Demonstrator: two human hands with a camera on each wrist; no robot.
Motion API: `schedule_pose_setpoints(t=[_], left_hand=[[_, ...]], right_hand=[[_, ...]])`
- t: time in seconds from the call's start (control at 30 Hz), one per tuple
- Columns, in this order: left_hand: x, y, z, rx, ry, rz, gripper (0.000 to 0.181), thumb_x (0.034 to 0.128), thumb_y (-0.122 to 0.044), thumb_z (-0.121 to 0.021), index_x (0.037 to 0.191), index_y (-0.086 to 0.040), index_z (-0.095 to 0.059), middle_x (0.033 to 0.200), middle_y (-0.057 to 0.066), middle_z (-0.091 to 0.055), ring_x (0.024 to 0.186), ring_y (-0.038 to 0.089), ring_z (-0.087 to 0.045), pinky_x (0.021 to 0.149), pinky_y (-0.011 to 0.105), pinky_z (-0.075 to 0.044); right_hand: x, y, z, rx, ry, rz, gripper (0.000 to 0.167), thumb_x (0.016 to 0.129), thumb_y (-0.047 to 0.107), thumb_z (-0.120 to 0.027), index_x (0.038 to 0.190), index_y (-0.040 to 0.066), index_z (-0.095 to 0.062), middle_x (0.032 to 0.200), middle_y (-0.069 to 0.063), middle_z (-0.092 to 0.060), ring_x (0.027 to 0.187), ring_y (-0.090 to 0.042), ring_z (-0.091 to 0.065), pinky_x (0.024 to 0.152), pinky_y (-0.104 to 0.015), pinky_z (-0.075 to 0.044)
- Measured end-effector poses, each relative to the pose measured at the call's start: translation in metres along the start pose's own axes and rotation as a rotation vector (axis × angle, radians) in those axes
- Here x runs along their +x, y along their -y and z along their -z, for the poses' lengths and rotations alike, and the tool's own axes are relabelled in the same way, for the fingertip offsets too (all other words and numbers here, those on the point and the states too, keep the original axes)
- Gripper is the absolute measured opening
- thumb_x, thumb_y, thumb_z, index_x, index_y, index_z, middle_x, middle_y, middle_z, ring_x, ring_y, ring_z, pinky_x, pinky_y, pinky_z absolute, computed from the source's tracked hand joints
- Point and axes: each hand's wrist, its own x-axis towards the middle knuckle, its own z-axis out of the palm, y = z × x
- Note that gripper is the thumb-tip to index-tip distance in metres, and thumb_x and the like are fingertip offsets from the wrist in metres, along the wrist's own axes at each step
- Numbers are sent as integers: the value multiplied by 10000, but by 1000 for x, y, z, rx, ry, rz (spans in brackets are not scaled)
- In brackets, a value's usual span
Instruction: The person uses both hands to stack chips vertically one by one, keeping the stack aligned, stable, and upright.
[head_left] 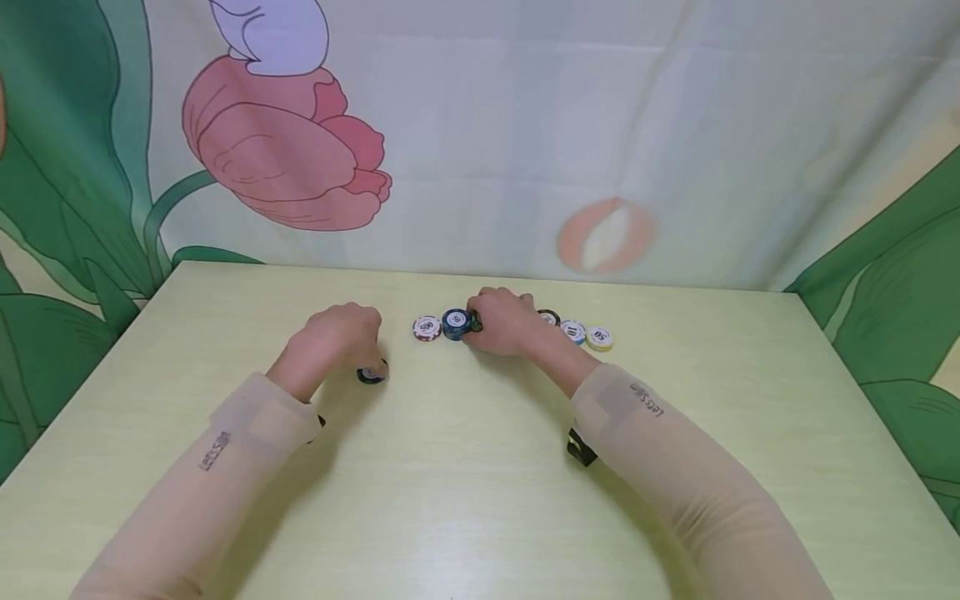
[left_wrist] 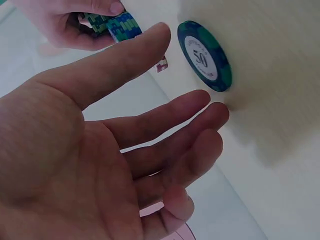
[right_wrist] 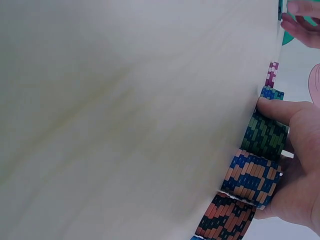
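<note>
A blue-green poker chip (left_wrist: 205,56) marked 50 lies on the table just beyond the fingertips of my left hand (head_left: 337,342). In the left wrist view that hand's fingers are loosely bent, with a gap between thumb and fingers. My right hand (head_left: 501,321) grips a stack of green poker chips (right_wrist: 265,135), its thumb on the near side; its other fingers are partly hidden behind the stacks. Beside the green stack stands a blue-and-green stack (head_left: 457,323), close to the right thumb. A blue-and-tan stack (right_wrist: 251,178) stands on the other side of the green one.
A chip stack marked 500 (head_left: 427,328) stands left of the blue-and-green stack. To the right of my right hand are a black-edged stack (head_left: 550,317), a stack marked 10 (head_left: 573,332) and a yellow-edged stack (head_left: 599,337). A printed curtain (head_left: 480,167) hangs behind the table (head_left: 450,500).
</note>
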Motion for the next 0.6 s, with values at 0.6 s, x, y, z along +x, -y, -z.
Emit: schedule_pose_setpoints(t=[0.6], left_hand=[[-2,1,-13,63,-45,-63,274,806,-167,-819,923,-22,-618,804,79,-553,715,232,-499,621,356,-423]], right_hand=[[0,-1,2,-5,9,-9,424,968,366,-709,1294,98,-671,1228,-60,-622,1135,-255,-562,971,-598,-403]])
